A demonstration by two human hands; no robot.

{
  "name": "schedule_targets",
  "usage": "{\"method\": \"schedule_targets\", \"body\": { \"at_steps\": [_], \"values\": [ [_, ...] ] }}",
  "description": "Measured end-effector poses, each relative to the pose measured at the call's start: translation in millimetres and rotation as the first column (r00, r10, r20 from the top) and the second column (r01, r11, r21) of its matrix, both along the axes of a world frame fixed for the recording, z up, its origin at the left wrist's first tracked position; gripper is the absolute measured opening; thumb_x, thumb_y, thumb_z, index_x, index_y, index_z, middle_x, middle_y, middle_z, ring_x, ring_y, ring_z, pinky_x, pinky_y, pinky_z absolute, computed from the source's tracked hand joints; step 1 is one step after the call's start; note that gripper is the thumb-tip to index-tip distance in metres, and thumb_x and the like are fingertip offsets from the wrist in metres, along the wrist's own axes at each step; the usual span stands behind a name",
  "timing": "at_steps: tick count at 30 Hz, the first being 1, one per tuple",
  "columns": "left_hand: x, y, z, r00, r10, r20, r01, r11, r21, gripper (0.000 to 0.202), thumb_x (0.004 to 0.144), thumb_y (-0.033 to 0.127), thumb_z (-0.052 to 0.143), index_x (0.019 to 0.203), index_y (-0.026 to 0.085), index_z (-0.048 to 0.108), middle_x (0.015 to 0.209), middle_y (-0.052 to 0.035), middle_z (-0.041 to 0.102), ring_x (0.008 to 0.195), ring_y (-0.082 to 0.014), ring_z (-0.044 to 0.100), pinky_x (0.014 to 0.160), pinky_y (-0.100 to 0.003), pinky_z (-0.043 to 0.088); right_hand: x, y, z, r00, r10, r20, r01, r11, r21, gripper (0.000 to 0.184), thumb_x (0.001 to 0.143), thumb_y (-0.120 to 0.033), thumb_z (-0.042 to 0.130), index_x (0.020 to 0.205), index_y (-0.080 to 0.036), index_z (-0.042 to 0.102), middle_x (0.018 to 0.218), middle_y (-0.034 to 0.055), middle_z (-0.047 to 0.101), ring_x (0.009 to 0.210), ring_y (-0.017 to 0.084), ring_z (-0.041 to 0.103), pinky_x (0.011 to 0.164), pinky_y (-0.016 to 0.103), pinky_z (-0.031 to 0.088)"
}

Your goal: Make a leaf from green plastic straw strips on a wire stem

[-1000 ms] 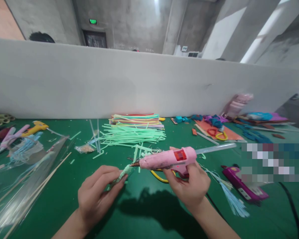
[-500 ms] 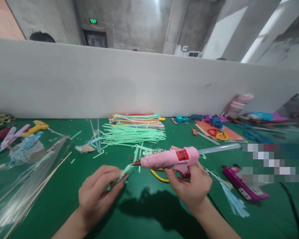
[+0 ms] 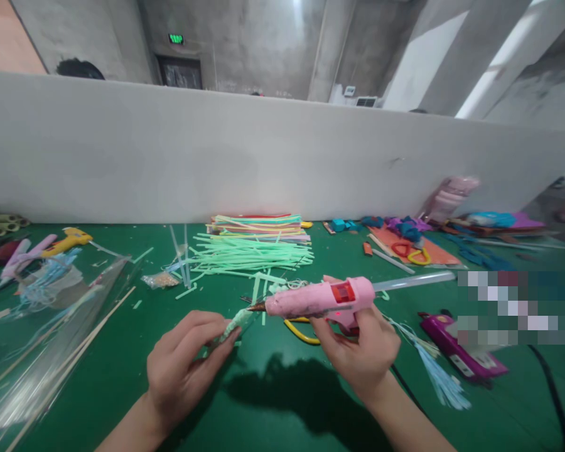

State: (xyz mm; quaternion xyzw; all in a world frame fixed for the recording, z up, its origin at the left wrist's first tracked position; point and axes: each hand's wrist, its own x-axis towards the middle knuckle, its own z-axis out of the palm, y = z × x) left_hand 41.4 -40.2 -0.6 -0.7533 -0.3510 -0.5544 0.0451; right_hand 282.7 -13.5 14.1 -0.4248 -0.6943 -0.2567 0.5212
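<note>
My left hand pinches a pale green strip-like piece with a bumpy surface between thumb and fingers. Part of the piece is hidden behind the fingers. In my right hand is a pink hot glue gun, held by its handle. The gun lies nearly level, and its dark nozzle points left at the upper end of the green piece, seemingly touching it. A clear glue stick sticks out of the gun's back. Yellow-handled scissors lie on the table, partly behind the gun.
Light green strips lie in front of a multicoloured strip bundle. On the right are a purple tool, a light blue tassel and a dark cable. To the left are thin sticks and a yellow glue gun.
The green piece has turned slightly in my left hand, and its upper end stays at the nozzle. The glue gun has shifted very slightly left.
</note>
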Motion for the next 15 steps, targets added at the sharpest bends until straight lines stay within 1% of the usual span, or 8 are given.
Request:
{"method": "schedule_targets", "body": {
  "at_steps": [3, 6, 9, 12, 15],
  "values": [
    [-1.0, 0.6, -2.1, 1.0, 0.001, 0.003, -0.001, 1.0, 0.001, 0.021, 0.075, 0.003, 0.069, 0.089, 0.019, 0.065, 0.078, -0.0018, 0.067, 0.069, -0.0127, 0.064, 0.059, -0.023, 0.054, -0.7, 0.3, 1.2, 1.0, 0.02, -0.002, -0.02, 1.0, -0.002, 0.019, 0.079, -0.019, 0.066, 0.097, -0.016, 0.06, 0.066, 0.0035, 0.065, 0.056, 0.015, 0.061, 0.049, 0.021, 0.046],
    [-1.7, 0.7, -3.4, 1.0, -0.003, 0.006, 0.003, 1.0, -0.005, 0.022, 0.075, 0.002, 0.069, 0.09, 0.018, 0.064, 0.079, -0.0024, 0.067, 0.071, -0.013, 0.064, 0.06, -0.023, 0.054, -0.6, 0.9, 2.0, 1.0, 0.014, -0.001, -0.014, 1.0, 0.001, 0.018, 0.079, -0.019, 0.066, 0.095, -0.015, 0.061, 0.066, 0.0036, 0.065, 0.054, 0.014, 0.061, 0.048, 0.021, 0.046],
    [-1.4, 0.5, -2.5, 1.0, -0.013, 0.004, 0.014, 1.0, -0.005, 0.022, 0.076, 0.002, 0.069, 0.09, 0.018, 0.064, 0.079, -0.0028, 0.067, 0.071, -0.0132, 0.064, 0.06, -0.024, 0.054, -0.5, 0.8, 1.8, 1.0, 0.0, 0.004, -0.001, 1.0, 0.021, 0.017, 0.079, -0.02, 0.067, 0.094, -0.015, 0.06, 0.068, 0.0046, 0.067, 0.05, 0.013, 0.057, 0.046, 0.022, 0.044],
    [-0.4, 0.5, -0.3, 1.0, -0.021, 0.0, 0.021, 1.0, 0.002, 0.023, 0.075, 0.001, 0.069, 0.09, 0.018, 0.064, 0.078, -0.0026, 0.067, 0.07, -0.0132, 0.064, 0.059, -0.023, 0.054, -0.5, 0.6, 1.2, 1.0, 0.006, 0.01, -0.006, 1.0, 0.005, 0.019, 0.08, -0.023, 0.067, 0.096, -0.015, 0.06, 0.07, 0.0049, 0.067, 0.044, 0.012, 0.052, 0.044, 0.023, 0.042],
    [-0.3, 0.5, 0.8, 1.0, -0.014, -0.003, 0.014, 1.0, 0.004, 0.024, 0.073, 0.0, 0.07, 0.089, 0.017, 0.064, 0.078, -0.0025, 0.067, 0.07, -0.0132, 0.064, 0.059, -0.023, 0.054, 0.1, 1.5, 0.5, 1.0, 0.01, 0.008, -0.01, 1.0, -0.001, 0.017, 0.08, -0.023, 0.067, 0.094, -0.015, 0.061, 0.067, 0.0046, 0.066, 0.045, 0.012, 0.053, 0.044, 0.022, 0.042]
  ]
}}
